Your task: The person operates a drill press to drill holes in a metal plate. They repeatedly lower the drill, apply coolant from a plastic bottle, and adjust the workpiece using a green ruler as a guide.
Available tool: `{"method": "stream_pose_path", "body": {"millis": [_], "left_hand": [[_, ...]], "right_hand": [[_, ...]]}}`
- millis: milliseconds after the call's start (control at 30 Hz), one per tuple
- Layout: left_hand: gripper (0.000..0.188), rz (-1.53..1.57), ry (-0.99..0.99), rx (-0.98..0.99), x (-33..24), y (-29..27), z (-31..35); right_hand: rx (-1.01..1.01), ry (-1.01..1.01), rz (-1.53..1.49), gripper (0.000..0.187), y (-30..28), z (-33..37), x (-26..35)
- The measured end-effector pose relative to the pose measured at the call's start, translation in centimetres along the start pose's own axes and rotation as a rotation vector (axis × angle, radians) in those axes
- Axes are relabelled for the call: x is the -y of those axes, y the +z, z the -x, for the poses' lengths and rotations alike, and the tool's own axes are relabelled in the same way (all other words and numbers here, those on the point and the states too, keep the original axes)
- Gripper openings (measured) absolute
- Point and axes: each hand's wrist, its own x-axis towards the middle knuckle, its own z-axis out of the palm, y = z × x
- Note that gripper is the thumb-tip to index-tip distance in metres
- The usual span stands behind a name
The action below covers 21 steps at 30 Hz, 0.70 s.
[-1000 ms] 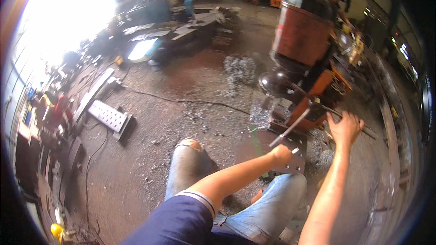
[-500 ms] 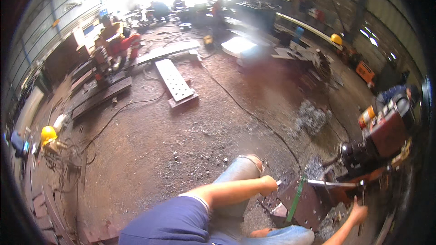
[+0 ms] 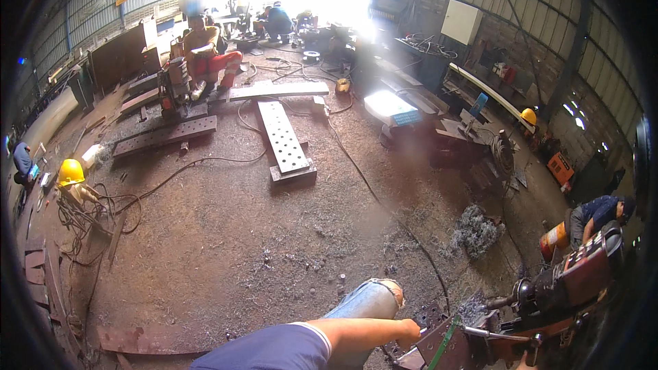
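My left hand (image 3: 410, 331) is closed at the left edge of a dark steel plate (image 3: 439, 346) with holes. A small pale end shows beside its fingers; what it holds is too small to make out. A green strip (image 3: 447, 344) lies across the plate. To the right stands a drilling machine (image 3: 558, 288) with a dark red body, its bit toward the plate. A shiny metal bar (image 3: 497, 334) runs to a hub near my right hand (image 3: 526, 362). That hand, mostly cut off by the lower edge, appears closed round a dark lever (image 3: 537, 344) at the hub.
A black cable (image 3: 384, 205) crosses the floor toward the plate. A heap of metal shavings (image 3: 476, 231) lies left of a crouching person (image 3: 603, 214) and an orange drum (image 3: 554, 241). Drilled steel plates (image 3: 282, 138) lie ahead; another person (image 3: 205, 55) sits far left. Yellow helmet (image 3: 70, 173) at left.
The view has tilted up, so the plate, machine and both hands sit lower in the picture. My right hand is now mostly out of frame. The left hand stays by the plate's edge.
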Motion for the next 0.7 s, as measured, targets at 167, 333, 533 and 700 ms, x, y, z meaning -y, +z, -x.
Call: {"method": "stream_pose_path", "body": {"millis": [167, 333, 533, 700], "left_hand": [[0.037, -0.013, -0.037, 0.030, 0.9, 1.5, -1.1], [0.026, -0.119, -0.095, 0.043, -0.6, 1.0, -1.7], [0.018, -0.046, -0.254, -0.173, -5.3, 0.6, -4.1], [0.013, 0.079, -0.408, -0.349, -8.1, 1.7, -9.0]], "right_hand": [[-0.187, -0.102, -0.102, 0.087, -0.4, 0.0, 0.2], [0.230, -0.080, -0.008, 0.087, 2.0, -1.3, -1.2], [0.513, -0.101, 0.170, 0.092, 3.3, -2.6, -3.4], [0.670, -0.167, 0.030, 0.084, 1.5, -3.7, -3.6]]}}
